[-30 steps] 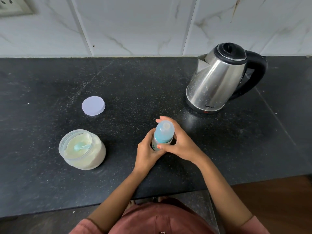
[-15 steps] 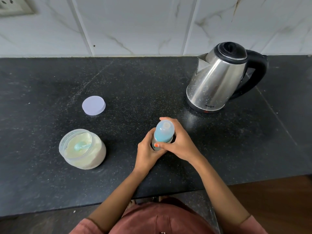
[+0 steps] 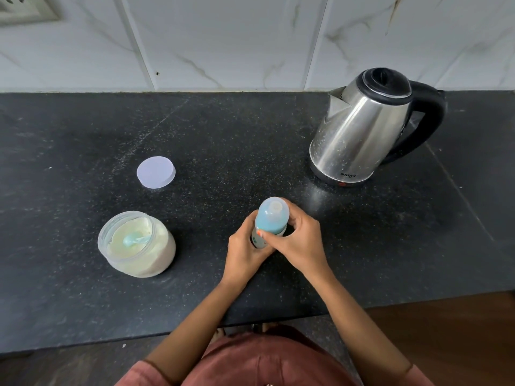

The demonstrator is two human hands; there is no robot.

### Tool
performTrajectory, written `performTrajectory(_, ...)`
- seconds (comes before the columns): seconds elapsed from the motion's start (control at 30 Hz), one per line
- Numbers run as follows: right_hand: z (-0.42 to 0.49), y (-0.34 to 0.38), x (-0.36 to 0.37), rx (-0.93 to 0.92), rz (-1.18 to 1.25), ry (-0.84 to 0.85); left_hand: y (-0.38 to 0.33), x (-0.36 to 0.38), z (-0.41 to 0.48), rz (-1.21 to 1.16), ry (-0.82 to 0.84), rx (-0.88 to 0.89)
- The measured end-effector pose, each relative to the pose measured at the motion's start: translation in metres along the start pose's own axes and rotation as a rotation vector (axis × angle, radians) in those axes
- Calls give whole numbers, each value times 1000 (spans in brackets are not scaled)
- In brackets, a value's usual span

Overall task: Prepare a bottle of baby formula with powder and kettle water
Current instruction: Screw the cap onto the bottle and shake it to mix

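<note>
A baby bottle (image 3: 269, 220) with a translucent blue cap stands upright on the black counter (image 3: 250, 140), near its front edge. My left hand (image 3: 245, 250) grips the bottle's lower body. My right hand (image 3: 299, 239) wraps around the cap's base, thumb in front. An open jar of pale formula powder (image 3: 136, 243) with a light blue scoop (image 3: 135, 239) in it stands to the left. Its round lid (image 3: 156, 172) lies flat behind it. A steel kettle (image 3: 362, 129) with a black handle stands at the back right.
A white marble-tile wall (image 3: 250, 37) runs behind the counter, with a socket (image 3: 25, 9) at the top left. The counter's front edge is close to my body, and a brown floor (image 3: 446, 344) shows at the lower right.
My right hand has turned around the cap, its thumb sliding down to the cap's base. The bottle stays in place, left hand unmoved.
</note>
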State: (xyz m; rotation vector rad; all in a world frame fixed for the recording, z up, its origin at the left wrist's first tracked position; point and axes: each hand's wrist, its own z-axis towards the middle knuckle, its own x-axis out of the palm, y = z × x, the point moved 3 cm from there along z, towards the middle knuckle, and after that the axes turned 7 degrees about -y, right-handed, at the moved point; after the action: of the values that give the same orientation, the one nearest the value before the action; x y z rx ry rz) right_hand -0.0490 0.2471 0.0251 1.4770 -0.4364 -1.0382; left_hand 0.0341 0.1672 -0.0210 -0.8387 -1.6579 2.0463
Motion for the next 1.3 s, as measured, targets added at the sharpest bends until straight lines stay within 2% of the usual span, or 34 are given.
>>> performTrajectory(0.17,16,-1,-9,14,-3,323,4,-1,2,2,23,-9)
performTrajectory(0.27,23,-3,-10,12,11,424,6,-1,2,-19,47,-24)
performTrajectory(0.47,20,-6,-9,5,0,283,1,0,1,1,24,22)
performTrajectory(0.77,-4,-1,3,-13,2,-23,-1,1,-2,28,-14,47)
performTrajectory(0.83,-3,-1,2,1,5,13,-1,1,-2,23,-6,42)
performTrajectory(1.0,16,-4,-11,3,42,324,0,1,-1,23,7,21)
performTrajectory(1.13,27,1,-12,-24,41,510,3,0,0,22,16,1)
performTrajectory(1.2,29,1,-11,-4,66,534,4,0,0,30,13,-3)
performTrajectory(1.3,28,-2,-12,10,78,477,5,1,0,49,8,-3)
